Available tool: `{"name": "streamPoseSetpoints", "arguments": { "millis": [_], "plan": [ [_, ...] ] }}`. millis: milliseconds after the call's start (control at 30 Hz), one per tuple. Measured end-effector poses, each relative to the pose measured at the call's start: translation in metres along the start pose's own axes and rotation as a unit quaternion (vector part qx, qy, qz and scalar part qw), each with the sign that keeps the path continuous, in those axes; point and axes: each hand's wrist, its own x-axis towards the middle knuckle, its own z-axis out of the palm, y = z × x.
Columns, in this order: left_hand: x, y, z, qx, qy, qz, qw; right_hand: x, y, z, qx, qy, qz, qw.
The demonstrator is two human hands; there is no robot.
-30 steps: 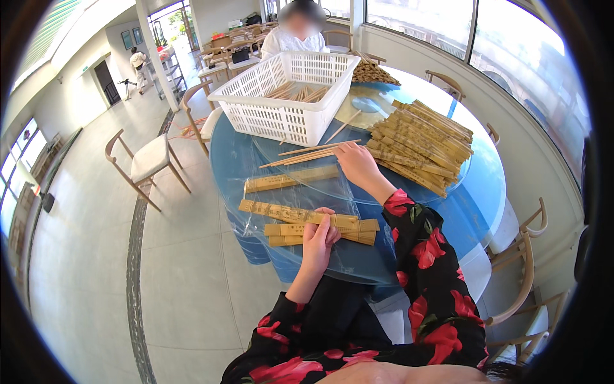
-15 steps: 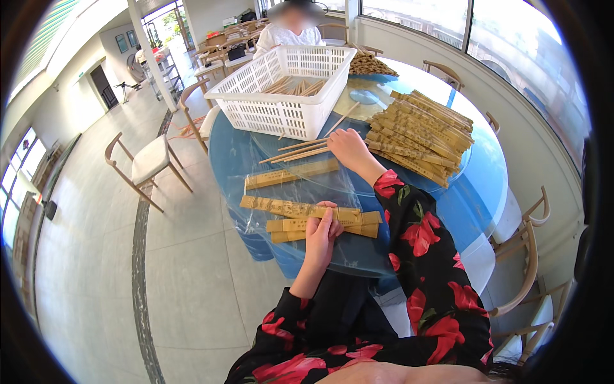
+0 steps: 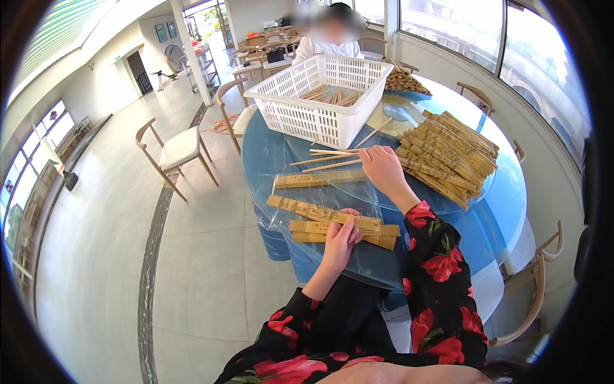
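Observation:
My left hand (image 3: 341, 243) is closed on a long tan paper chopstick sleeve (image 3: 297, 208), thumb on top, near the table's front edge. Under it lie more flat sleeves (image 3: 380, 242), overlapping at a slight angle. Further up, my right hand (image 3: 382, 168) has its fingers closed round the right ends of several pale wooden chopsticks (image 3: 332, 166), which point left and fan slightly apart. Its fingertips are partly hidden. Another printed sleeve (image 3: 313, 179) rests on clear plastic film between my hands. A large stack of sleeves (image 3: 451, 153) sits to the right of my right hand.
A white slatted plastic basket (image 3: 307, 121) with loose chopsticks inside stands at the far side of the round blue-covered table (image 3: 505, 192). Behind it sits another person (image 3: 332, 48). One more pile (image 3: 406, 80) lies at the back right. Wooden chairs (image 3: 182, 147) surround the table.
The whole view has shifted, so the table sits further right. In my right hand the chopsticks have changed angle, one now crossing the others. My left hand still grips the sleeve.

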Motion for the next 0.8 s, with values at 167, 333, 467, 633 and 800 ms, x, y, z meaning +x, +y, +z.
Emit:
{"name": "streamPoseSetpoints", "arguments": {
  "millis": [167, 333, 467, 633, 800],
  "plan": [
    [-0.002, 0.0, 0.004, -0.015, 0.004, -0.007, 1.0, -0.017, 0.004, -0.095, 0.029, -0.013, -0.005, 0.999],
    [-0.002, -0.002, 0.005, -0.03, -0.019, -0.007, 0.999, -0.076, 0.039, -0.125, 0.446, -0.068, 0.208, 0.868],
    [-0.002, 0.002, 0.008, -0.019, -0.011, -0.009, 1.0, -0.118, 0.042, -0.115, 0.747, -0.034, 0.35, 0.564],
    [-0.011, 0.012, 0.01, 0.004, 0.02, 0.017, 1.0, -0.118, 0.017, -0.107, 0.749, 0.004, 0.355, 0.56],
    [-0.014, 0.01, 0.012, 0.018, 0.041, 0.076, 0.996, -0.123, 0.022, -0.112, 0.805, 0.074, 0.417, 0.416]
  ]
}}
